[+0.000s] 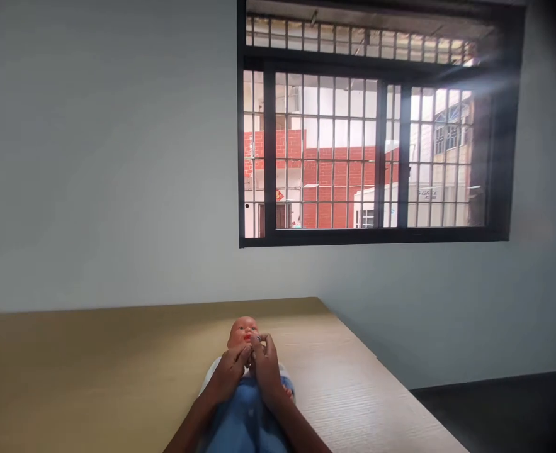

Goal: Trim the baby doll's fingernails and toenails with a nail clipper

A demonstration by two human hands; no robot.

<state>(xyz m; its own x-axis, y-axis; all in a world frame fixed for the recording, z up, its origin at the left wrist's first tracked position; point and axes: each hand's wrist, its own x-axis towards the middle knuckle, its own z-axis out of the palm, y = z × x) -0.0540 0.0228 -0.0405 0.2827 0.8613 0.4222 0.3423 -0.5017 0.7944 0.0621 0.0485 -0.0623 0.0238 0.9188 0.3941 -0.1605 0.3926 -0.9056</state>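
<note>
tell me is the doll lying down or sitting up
Lying on its back: the doll rests flat on the table, face up, head toward the wall.

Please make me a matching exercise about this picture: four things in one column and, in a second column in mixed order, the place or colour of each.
Column one:
1. doll's head
2. blue garment
3. table
4. window

Column two:
a. light wood, lying under the doll
b. in the wall, upper right, with bars
c. just beyond the left hand and right hand
d. on the doll's body, nearer the camera than the hands

Pairs: 1-c, 2-d, 3-a, 4-b.
</note>
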